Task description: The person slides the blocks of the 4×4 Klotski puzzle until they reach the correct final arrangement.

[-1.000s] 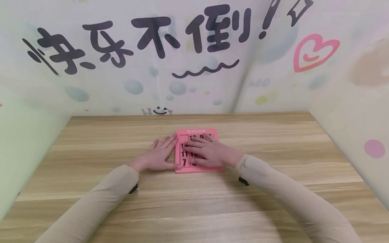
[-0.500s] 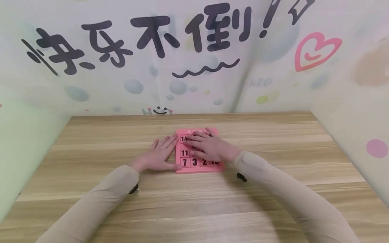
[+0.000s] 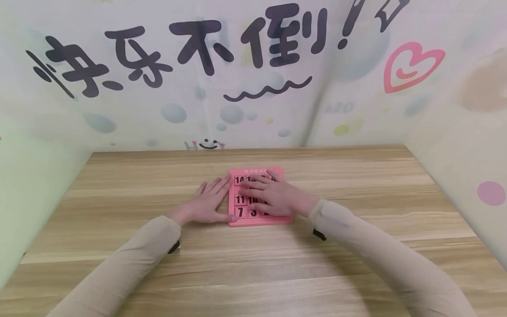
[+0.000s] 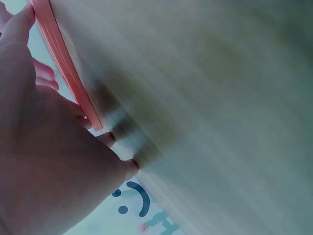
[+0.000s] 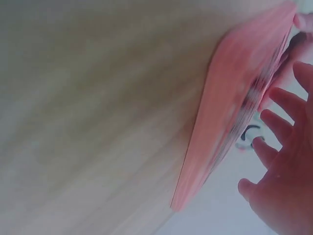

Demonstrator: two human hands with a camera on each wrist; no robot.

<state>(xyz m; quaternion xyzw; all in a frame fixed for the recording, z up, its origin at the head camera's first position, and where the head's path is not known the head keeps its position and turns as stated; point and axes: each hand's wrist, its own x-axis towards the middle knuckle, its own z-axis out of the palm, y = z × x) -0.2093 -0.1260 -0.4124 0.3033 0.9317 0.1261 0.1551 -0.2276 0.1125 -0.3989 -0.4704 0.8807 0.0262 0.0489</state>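
A pink number sliding puzzle (image 3: 259, 223) lies flat on the table, its square tiles marked with black numbers. My left hand (image 3: 203, 204) rests against the puzzle's left side, fingers stretched along the edge and thumb on the lower left corner. Spread over the tiles is my right hand (image 3: 277, 198), palm down with fairly straight fingers, hiding much of the middle and right. Tile 14 (image 3: 239, 180) sits at the top left, and tile 11 (image 3: 240, 200) is lower in that column. In the right wrist view, the fingers (image 5: 279, 125) hover close above the puzzle's face.
The wood-grain table (image 3: 253, 273) extends around the puzzle. Behind it stands a pale wall (image 3: 138, 119) with large black characters, coloured spots and a pink heart. More wall panels close off both sides.
Tile 14 has moved up into the top left corner, which was vacant a second ago. My right hand shifted upward, then slightly back down over the tiles. My left hand stays put.
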